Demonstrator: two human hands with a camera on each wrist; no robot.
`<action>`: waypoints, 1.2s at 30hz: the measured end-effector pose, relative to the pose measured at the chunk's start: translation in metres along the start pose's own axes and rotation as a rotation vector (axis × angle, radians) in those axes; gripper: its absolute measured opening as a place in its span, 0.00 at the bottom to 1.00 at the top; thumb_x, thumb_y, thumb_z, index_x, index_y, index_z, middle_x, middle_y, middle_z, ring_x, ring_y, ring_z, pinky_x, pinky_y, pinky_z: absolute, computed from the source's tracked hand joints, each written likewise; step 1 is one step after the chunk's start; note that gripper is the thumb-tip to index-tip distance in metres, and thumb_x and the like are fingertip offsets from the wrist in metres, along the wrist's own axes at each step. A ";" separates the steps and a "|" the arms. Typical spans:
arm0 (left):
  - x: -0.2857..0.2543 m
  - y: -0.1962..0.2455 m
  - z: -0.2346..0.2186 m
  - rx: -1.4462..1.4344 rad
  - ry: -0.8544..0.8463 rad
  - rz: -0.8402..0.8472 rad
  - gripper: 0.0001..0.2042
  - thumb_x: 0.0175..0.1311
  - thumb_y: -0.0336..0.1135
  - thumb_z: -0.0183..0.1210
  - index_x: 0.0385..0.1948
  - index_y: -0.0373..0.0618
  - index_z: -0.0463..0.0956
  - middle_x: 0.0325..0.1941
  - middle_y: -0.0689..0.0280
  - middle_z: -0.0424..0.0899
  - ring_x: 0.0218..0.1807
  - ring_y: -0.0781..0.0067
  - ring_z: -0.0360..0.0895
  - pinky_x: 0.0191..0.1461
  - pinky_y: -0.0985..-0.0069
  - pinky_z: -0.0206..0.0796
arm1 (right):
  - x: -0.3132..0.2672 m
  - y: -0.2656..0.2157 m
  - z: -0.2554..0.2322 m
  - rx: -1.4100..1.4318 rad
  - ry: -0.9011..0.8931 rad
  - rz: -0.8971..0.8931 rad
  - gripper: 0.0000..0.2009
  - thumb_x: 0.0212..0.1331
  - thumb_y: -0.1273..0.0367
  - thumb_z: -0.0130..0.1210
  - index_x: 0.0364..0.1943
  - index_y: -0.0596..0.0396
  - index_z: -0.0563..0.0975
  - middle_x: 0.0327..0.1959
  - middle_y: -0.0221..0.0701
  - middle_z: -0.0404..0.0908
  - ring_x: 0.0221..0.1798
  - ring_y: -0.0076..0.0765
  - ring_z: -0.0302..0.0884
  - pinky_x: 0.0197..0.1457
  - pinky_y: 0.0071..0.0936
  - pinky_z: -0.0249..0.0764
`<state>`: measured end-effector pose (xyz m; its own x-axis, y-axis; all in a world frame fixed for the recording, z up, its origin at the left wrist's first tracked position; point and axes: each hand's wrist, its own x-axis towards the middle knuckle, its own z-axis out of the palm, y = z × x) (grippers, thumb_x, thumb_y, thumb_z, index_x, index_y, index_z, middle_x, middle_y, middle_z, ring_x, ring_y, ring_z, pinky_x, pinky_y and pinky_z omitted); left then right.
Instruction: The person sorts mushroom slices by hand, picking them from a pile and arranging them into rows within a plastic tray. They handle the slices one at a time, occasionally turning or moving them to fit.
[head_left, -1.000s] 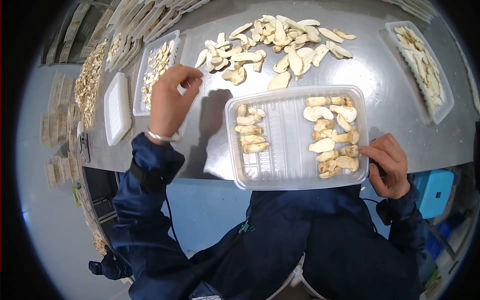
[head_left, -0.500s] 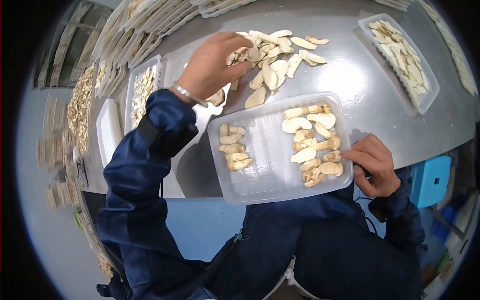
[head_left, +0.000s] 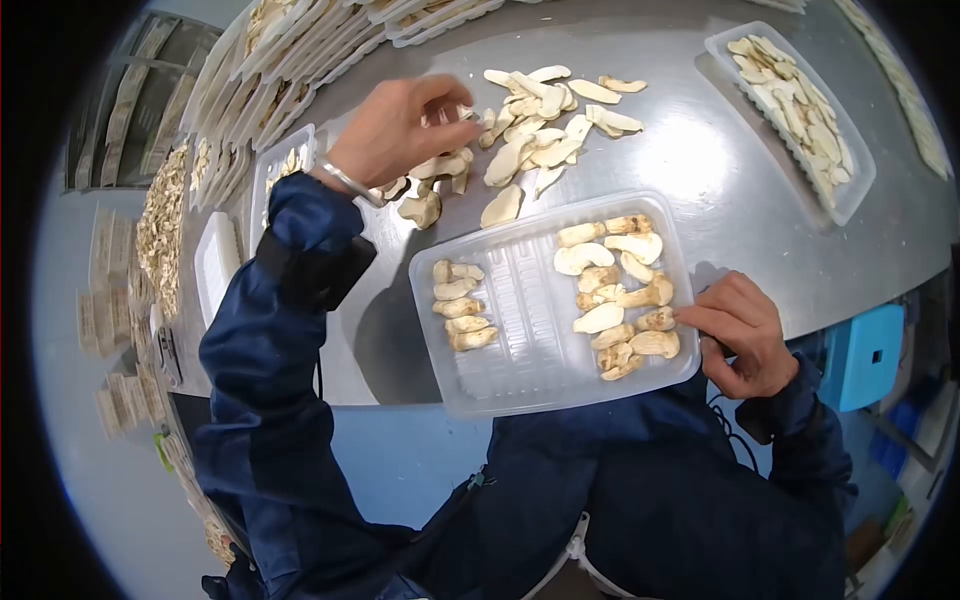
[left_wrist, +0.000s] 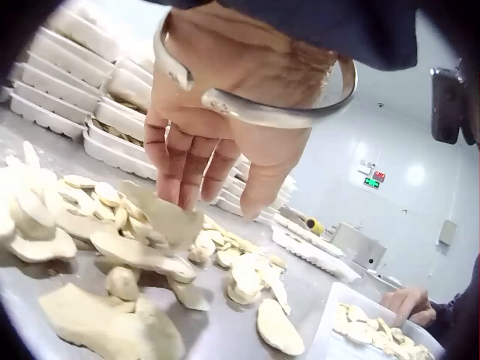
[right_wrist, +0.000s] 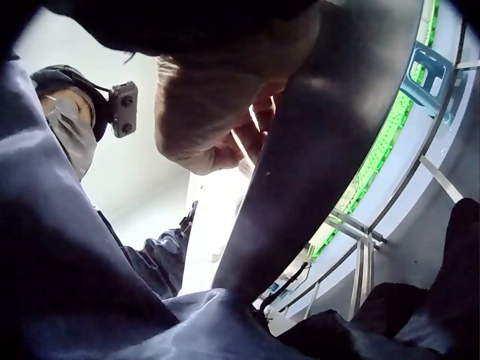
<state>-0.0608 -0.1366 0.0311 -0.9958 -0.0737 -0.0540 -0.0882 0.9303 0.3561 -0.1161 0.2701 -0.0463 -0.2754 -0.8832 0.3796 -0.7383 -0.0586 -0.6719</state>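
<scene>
Metal desk (head_left: 655,55) was lined at far left by stacked trays (head_left: 300,75). Left hand (head_left: 390,130) was poised over the pile's left side, thumb parted from fingers; fingertip contact with a slice couldn't be confirmed. Most of the mushroom slices (head_left: 540,110) were spread just right of it, long axes mixed; left hand was clearly nearer. Clear tray (head_left: 520,300) was placed bodyward and right, pieces (head_left: 600,318) laid mostly crosswise, bare strip between columns. Its right rim was pinched by the right hand (head_left: 745,335).
</scene>
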 end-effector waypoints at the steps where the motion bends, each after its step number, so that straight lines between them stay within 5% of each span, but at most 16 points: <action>1: 0.006 0.004 0.005 0.005 0.047 0.054 0.16 0.59 0.38 0.69 0.44 0.38 0.83 0.40 0.61 0.86 0.40 0.70 0.81 0.44 0.70 0.73 | 0.000 0.000 0.000 -0.004 -0.002 -0.002 0.24 0.37 0.83 0.55 0.46 0.60 0.83 0.35 0.38 0.80 0.35 0.44 0.74 0.39 0.37 0.70; 8: 0.046 0.023 0.052 0.118 0.170 0.335 0.14 0.58 0.31 0.66 0.46 0.41 0.80 0.40 0.58 0.82 0.43 0.54 0.82 0.47 0.63 0.73 | -0.001 -0.002 0.000 -0.002 0.003 0.011 0.25 0.37 0.83 0.55 0.47 0.61 0.83 0.36 0.37 0.80 0.35 0.44 0.73 0.39 0.36 0.71; 11: 0.051 0.021 0.057 0.142 0.194 0.329 0.13 0.58 0.29 0.65 0.45 0.40 0.81 0.37 0.58 0.82 0.39 0.58 0.82 0.45 0.67 0.74 | -0.001 -0.001 -0.001 -0.013 -0.009 0.011 0.25 0.37 0.83 0.55 0.47 0.61 0.83 0.36 0.37 0.80 0.35 0.44 0.73 0.39 0.36 0.71; 18: 0.044 0.008 0.036 -0.243 0.138 -0.027 0.10 0.66 0.27 0.63 0.48 0.40 0.83 0.35 0.72 0.86 0.37 0.87 0.79 0.42 0.82 0.72 | -0.001 -0.001 0.001 -0.017 0.010 -0.003 0.24 0.37 0.82 0.55 0.46 0.61 0.83 0.35 0.38 0.80 0.35 0.44 0.74 0.39 0.36 0.71; 22: 0.043 -0.013 0.030 -0.637 0.010 -0.123 0.10 0.67 0.28 0.64 0.47 0.36 0.83 0.37 0.70 0.86 0.36 0.83 0.81 0.42 0.82 0.73 | 0.000 -0.001 0.001 -0.024 0.013 -0.010 0.24 0.37 0.82 0.55 0.46 0.61 0.83 0.35 0.38 0.81 0.35 0.44 0.74 0.39 0.36 0.70; 29: -0.022 0.009 -0.005 -0.674 -0.011 -0.160 0.07 0.66 0.27 0.65 0.42 0.37 0.84 0.36 0.69 0.86 0.37 0.82 0.80 0.43 0.82 0.71 | 0.000 -0.002 0.001 -0.035 0.020 -0.013 0.24 0.38 0.83 0.54 0.46 0.61 0.83 0.36 0.38 0.81 0.35 0.45 0.74 0.39 0.36 0.70; 31: -0.059 0.032 -0.010 -0.655 -0.077 -0.300 0.05 0.66 0.25 0.65 0.40 0.36 0.84 0.37 0.68 0.86 0.37 0.81 0.80 0.44 0.81 0.72 | 0.001 -0.003 0.000 -0.036 0.013 -0.002 0.24 0.37 0.83 0.54 0.46 0.61 0.83 0.36 0.39 0.81 0.35 0.46 0.74 0.39 0.36 0.71; 36: -0.150 0.062 0.014 -0.552 -0.161 -0.285 0.04 0.63 0.19 0.63 0.36 0.38 0.84 0.36 0.70 0.86 0.36 0.82 0.80 0.42 0.80 0.72 | 0.000 -0.001 0.004 -0.036 0.026 -0.010 0.25 0.35 0.82 0.52 0.46 0.61 0.83 0.35 0.39 0.80 0.34 0.46 0.74 0.37 0.37 0.71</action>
<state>0.0833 -0.0627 0.0478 -0.9190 -0.1961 -0.3421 -0.3915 0.5570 0.7324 -0.1134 0.2681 -0.0479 -0.2835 -0.8703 0.4026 -0.7623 -0.0502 -0.6452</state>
